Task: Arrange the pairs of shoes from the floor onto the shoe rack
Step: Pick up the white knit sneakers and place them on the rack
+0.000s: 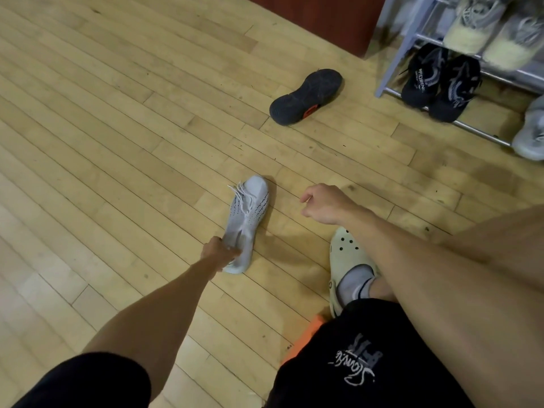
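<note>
A white knit sneaker (248, 219) with loose laces lies on the wooden floor, toe pointing away. My left hand (219, 248) grips its heel collar. To the right of it my right hand (323, 203) hovers above the floor, fingers loosely curled, holding nothing. Farther off a black sneaker (306, 97) lies on its side with the sole and an orange patch showing. The metal shoe rack (391, 72) stands at the upper right. A black pair (441, 83) sits on its low shelf and a grey-and-cream pair (494, 28) on the shelf above.
A grey shoe (531, 134) pokes in at the right edge by the rack's bottom rail. A dark red-brown cabinet (323, 19) stands behind the rack. My foot in a cream clog (347, 260) rests on the floor below my right hand.
</note>
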`<state>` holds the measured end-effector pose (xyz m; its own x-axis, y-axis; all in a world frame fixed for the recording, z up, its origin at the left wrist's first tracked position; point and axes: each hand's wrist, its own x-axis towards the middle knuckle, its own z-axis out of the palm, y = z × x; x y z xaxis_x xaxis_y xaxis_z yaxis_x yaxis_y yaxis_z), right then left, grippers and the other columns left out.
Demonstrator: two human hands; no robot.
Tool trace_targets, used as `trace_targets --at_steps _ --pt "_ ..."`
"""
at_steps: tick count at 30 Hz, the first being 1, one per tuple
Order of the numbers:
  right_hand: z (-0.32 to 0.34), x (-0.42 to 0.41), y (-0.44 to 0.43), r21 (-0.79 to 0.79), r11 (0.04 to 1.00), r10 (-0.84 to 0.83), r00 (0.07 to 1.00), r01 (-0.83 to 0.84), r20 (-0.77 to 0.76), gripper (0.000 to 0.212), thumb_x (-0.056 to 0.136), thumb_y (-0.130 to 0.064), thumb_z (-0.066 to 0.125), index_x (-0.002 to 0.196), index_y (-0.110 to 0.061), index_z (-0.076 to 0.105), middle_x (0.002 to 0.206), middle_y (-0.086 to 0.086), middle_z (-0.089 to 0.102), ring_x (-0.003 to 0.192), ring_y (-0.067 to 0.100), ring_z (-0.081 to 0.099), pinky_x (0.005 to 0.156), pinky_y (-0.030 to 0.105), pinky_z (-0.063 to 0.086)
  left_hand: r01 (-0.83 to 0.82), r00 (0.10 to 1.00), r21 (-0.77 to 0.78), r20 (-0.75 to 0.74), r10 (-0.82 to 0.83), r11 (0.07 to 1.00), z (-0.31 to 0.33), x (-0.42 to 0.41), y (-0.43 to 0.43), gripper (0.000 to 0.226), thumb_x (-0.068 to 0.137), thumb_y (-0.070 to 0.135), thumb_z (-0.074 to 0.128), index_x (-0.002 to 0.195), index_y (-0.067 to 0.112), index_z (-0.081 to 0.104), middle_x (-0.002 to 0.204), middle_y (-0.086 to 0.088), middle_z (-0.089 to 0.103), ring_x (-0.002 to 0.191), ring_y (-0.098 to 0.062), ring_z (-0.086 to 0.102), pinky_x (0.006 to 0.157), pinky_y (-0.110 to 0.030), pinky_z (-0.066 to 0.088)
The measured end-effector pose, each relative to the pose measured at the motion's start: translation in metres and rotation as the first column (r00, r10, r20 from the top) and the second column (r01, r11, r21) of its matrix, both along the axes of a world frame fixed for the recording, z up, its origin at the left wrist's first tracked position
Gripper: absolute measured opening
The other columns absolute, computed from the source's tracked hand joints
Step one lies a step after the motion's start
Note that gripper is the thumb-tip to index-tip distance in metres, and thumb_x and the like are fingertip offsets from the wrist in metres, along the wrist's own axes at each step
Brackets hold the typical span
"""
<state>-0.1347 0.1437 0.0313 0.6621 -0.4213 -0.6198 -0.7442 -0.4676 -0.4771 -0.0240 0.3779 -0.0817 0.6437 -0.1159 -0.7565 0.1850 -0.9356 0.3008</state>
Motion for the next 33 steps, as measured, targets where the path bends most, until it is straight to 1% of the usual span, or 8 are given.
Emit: trace_targets --at_steps 2,4,10,16,21,24,28,33 --pt "0.0 0.0 0.0 -0.001 1.0 0.002 1.0 -0.002 0.001 0.039 0.087 -0.016 0.058 0.125 -0.02 0.059 0.13 0.003 0.058 0.113 0.022 0.057 0.083 0.025 0.041 -0.056 0.998 -0.031 -0.039 0.055 0.998 -0.003 -0.001 -0.002 0.046 0.078 0.024 0.072 0.114 0.001 0.054 0.094 -0.007 0.057 0.069 -0.019 0.057 0.073 -0.036 0.06" --pt "0.0 0.001 0.002 0.001 1.0 0.021 1.0 -0.021 -0.016 0.038 0.088 -0.017 0.058 0.126 -0.02 0.059 0.129 0.003 0.058 0.114 0.022 0.056 0.085 0.026 0.041 -0.039 0.995 -0.029 -0.097 0.036 0.999 -0.005 -0.003 -0.005 0.034 0.076 0.014 0.07 0.105 0.0 0.058 0.102 -0.012 0.061 0.076 -0.021 0.059 0.078 -0.038 0.06" --pt "0.002 -0.002 0.01 0.01 0.999 0.049 0.998 -0.049 -0.047 0.04 0.088 -0.019 0.06 0.128 -0.019 0.058 0.129 0.004 0.059 0.117 0.022 0.055 0.092 0.028 0.044 0.09 0.996 0.051 -0.023 -0.089 0.995 -0.009 -0.019 -0.019 0.049 0.081 0.024 0.068 0.121 0.0 0.051 0.121 -0.018 0.052 0.101 -0.029 0.061 0.083 -0.037 0.058" --pt "0.011 -0.005 0.02 -0.004 0.997 0.073 0.995 -0.073 -0.072 0.032 0.088 -0.016 0.06 0.121 -0.012 0.062 0.123 0.005 0.063 0.117 0.025 0.057 0.092 0.031 0.046 -0.167 0.949 -0.157 -0.292 0.116 0.973 0.0 -0.025 -0.023 0.027 0.074 0.007 0.076 0.09 -0.004 0.057 0.078 -0.011 0.059 0.066 -0.02 0.06 0.057 -0.032 0.058" --pt "0.027 0.002 0.028 -0.041 0.993 0.107 0.989 -0.111 -0.098 0.031 0.087 -0.019 0.06 0.117 -0.009 0.062 0.117 0.007 0.064 0.106 0.025 0.06 0.087 0.033 0.051 -0.395 0.843 -0.324 -0.501 0.198 0.86 0.034 -0.032 -0.042 0.023 0.066 0.007 0.082 0.081 -0.004 0.068 0.08 -0.012 0.063 0.063 -0.02 0.057 0.055 -0.031 0.058" --pt "0.043 0.009 0.011 -0.004 1.0 0.006 0.998 -0.006 -0.069 0.028 0.084 -0.028 0.064 0.106 -0.011 0.06 0.104 0.005 0.061 0.092 0.022 0.061 0.069 0.027 0.049 -0.311 0.905 -0.458 -0.412 0.112 0.833 0.072 -0.017 -0.06 0.017 0.069 0.01 0.079 0.082 0.003 0.069 0.077 -0.009 0.063 0.067 -0.02 0.056 0.057 -0.029 0.054" --pt "0.078 0.006 -0.019 0.18 0.957 -0.214 0.972 0.228 -0.097 0.062 0.086 -0.032 0.066 0.138 -0.008 0.043 0.135 0.014 0.051 0.112 0.03 0.057 0.089 0.043 0.055 -0.14 0.963 -0.61 -0.266 -0.035 0.78 0.145 0.011 -0.098 0.027 0.073 0.012 0.077 0.097 0.004 0.067 0.077 -0.007 0.065 0.067 -0.018 0.058 0.055 -0.025 0.055" --pt "0.143 0.004 -0.072 0.409 0.829 -0.485 0.854 0.38 0.19 0.039 0.085 -0.001 0.063 0.123 -0.005 0.056 0.11 0.013 0.066 0.08 0.024 0.065 0.066 0.039 0.06 0.082 0.989 -0.731 -0.027 -0.148 0.677 0.24 0.024 -0.17 0.028 0.073 0.011 0.077 0.098 0.005 0.067 0.08 -0.004 0.067 0.069 -0.017 0.061 0.059 -0.026 0.055"
